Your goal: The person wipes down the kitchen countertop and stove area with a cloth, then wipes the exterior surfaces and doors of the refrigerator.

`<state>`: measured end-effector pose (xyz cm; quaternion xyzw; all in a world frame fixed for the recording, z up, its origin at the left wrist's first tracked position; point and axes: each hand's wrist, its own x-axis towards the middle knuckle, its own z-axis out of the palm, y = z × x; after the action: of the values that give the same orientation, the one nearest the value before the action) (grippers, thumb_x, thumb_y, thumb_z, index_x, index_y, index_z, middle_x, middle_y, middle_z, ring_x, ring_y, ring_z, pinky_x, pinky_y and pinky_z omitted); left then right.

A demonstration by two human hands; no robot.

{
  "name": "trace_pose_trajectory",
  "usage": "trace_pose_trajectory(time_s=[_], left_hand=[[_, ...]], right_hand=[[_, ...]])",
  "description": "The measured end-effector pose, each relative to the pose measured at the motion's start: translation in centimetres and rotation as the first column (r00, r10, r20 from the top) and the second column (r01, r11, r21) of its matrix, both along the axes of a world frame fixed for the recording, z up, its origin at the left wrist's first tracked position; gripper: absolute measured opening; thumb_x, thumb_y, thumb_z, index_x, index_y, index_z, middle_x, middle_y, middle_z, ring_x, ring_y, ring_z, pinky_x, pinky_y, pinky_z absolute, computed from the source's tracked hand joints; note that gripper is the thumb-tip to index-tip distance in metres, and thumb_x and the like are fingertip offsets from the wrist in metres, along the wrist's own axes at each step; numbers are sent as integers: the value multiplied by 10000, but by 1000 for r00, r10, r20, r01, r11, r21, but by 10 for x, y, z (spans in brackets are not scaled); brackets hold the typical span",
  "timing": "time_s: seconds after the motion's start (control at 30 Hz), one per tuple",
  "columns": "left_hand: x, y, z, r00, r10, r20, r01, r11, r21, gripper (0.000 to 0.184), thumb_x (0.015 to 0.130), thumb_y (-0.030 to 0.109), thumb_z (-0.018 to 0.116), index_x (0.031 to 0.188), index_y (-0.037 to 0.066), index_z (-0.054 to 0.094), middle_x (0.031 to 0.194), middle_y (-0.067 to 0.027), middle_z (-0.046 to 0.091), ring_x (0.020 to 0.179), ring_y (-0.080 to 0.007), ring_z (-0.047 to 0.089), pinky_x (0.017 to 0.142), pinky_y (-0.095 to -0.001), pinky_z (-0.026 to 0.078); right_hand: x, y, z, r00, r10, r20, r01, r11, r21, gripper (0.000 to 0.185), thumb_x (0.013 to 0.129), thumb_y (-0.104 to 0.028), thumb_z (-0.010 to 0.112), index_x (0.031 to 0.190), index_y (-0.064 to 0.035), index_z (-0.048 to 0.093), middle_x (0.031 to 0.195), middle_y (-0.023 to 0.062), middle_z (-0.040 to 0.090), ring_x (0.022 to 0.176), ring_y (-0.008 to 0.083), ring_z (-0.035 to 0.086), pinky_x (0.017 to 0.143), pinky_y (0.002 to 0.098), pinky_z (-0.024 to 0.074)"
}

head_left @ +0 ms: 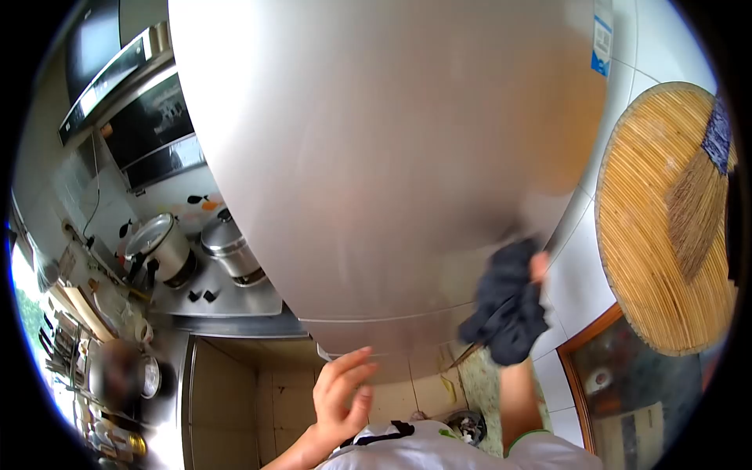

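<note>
A dark grey cloth (505, 301) is bunched in my right hand (539, 267), at the lower right of the silver refrigerator door (392, 172). The cloth hides most of that hand; only some fingers show at its right edge. It looks pressed to the door, and a dark reflection shows just above it. My left hand (342, 395) hangs in front of the door's lower part, fingers loosely bent and apart, with nothing in it.
Left of the refrigerator, a pressure cooker (159, 243) and a lidded steel pot (227, 243) stand on the stove (180, 298). A round woven tray (634, 219) and a straw brush (697, 211) are at the right wall. A bin (472, 427) stands on the floor.
</note>
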<state>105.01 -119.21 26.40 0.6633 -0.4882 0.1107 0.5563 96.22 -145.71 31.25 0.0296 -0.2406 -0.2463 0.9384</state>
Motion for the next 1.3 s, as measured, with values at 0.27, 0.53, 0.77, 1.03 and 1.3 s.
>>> trace_pose_trajectory(time_s=[0.27, 0.53, 0.77, 1.03, 1.3], left_hand=[[-2, 15, -59, 869, 34, -494, 18, 995, 100, 427, 892, 276, 591, 1237, 32, 528, 1311, -173, 478, 1194, -303, 475, 1012, -404, 369], [15, -1, -67, 815, -47, -578, 34, 999, -33, 337, 923, 205, 588, 1192, 4, 559, 1335, -156, 467, 1191, -247, 477, 976, -351, 402], [9, -34, -73, 875, -166, -455, 207, 977, 42, 323, 916, 164, 575, 1179, -20, 548, 1280, -136, 498, 1178, -253, 500, 972, -355, 419], [-24, -12, -75, 955, 25, -297, 13, 992, 128, 305, 843, 91, 595, 1139, 15, 600, 1190, -146, 575, 1081, -323, 560, 897, -372, 460], [-31, -37, -86, 984, 6, -179, 21, 988, 150, 286, 845, 132, 608, 1115, 36, 605, 1009, -168, 606, 925, -348, 596, 800, -392, 488]], right_hand=[[67, -153, 141, -348, -931, 111, 748, -347, -566, 385, 967, -93, 441, 1350, -68, 463, 1270, 32, 493, 917, 112, 546, 714, 225, 476], [135, 0, 274, -241, -886, 397, 653, -450, -609, 312, 941, -239, 465, 1212, -136, 580, 1040, 71, 551, 798, 149, 578, 547, 267, 457], [286, 143, 108, -294, -55, 954, 330, -943, 47, 228, 883, -214, 492, 1046, -108, 609, 951, 87, 579, 859, 194, 579, 702, 328, 435], [299, 155, 98, -321, 295, 900, 386, -827, 409, 168, 816, -186, 523, 857, -76, 643, 848, 106, 610, 929, 246, 579, 880, 398, 410], [218, 46, 374, -751, -22, 660, 357, -854, 379, 145, 761, -97, 530, 783, -74, 671, 955, 90, 653, 977, 274, 577, 898, 425, 419]])
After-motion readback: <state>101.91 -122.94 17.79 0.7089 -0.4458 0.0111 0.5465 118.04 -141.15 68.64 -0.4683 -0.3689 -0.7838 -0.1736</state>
